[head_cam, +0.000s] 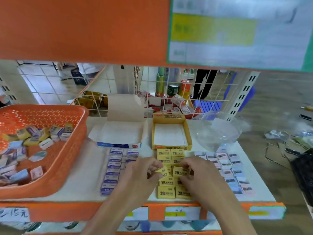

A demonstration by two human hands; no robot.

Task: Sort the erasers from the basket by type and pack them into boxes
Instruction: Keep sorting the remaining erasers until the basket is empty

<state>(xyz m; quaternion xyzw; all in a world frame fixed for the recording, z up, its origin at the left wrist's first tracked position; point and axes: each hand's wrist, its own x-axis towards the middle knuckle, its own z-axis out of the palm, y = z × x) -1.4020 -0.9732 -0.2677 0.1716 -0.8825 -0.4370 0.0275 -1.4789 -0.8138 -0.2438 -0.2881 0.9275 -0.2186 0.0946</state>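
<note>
In the left of the frame an orange basket (74,146) holds the unsorted erasers (33,138), several kinds jumbled together. To its right, at centre, an open white box (118,145) stands empty, and purple-and-white erasers (113,168) lie in rows just in front of it, apparently staged by type before packing.

At lower centre the left hand (140,173) pinches a tilted yellow eraser (163,172) between thumb and fingertips, seemingly to fit it into the yellow rows (166,192). Those rows lie in front of the empty yellow box (171,147), probably their matching carton. The right hand (201,175) curls its fingertips round a neighbouring yellow eraser (180,172), likely squaring it with the rest.

Further right, picture-printed erasers (227,165) form a third group below a clear bowl (220,131).
</note>
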